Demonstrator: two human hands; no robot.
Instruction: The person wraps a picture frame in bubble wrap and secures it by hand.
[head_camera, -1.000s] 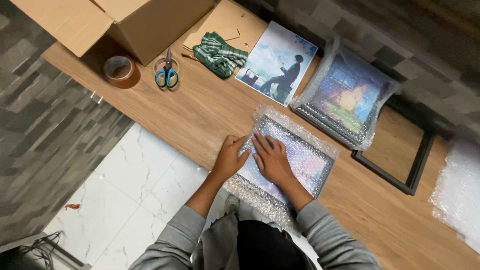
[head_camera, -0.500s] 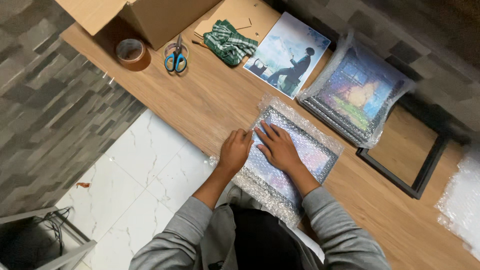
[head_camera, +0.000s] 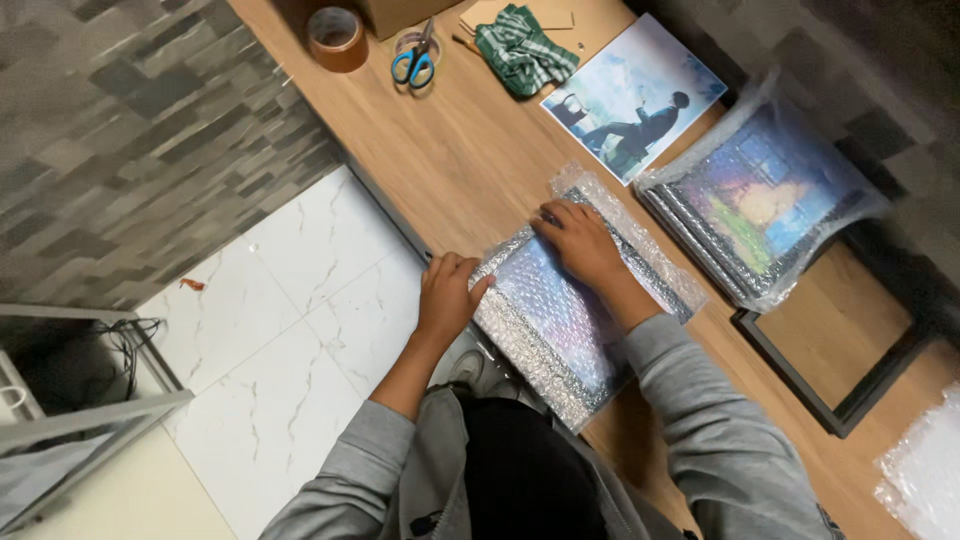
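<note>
A flat picture wrapped in bubble wrap (head_camera: 560, 310) lies at the near edge of the wooden table (head_camera: 450, 160), partly overhanging it. My left hand (head_camera: 447, 293) grips its left edge, fingers curled over the wrap. My right hand (head_camera: 578, 238) presses flat on the far end of the wrap, fingers spread toward its top corner. Grey sleeves cover both arms.
Beyond lie a loose art print (head_camera: 632, 95), another wrapped picture (head_camera: 760, 200), an empty dark frame (head_camera: 850, 350), a green checked cloth (head_camera: 522, 48), blue-handled scissors (head_camera: 414, 60), a brown tape roll (head_camera: 337, 37) and loose bubble wrap (head_camera: 925, 465). White tile floor (head_camera: 290, 330) lies left.
My hands have moved apart: the left has gone to the wrap's left edge, the right toward its far corner. The camera view has shifted so the table sits higher and further right.
</note>
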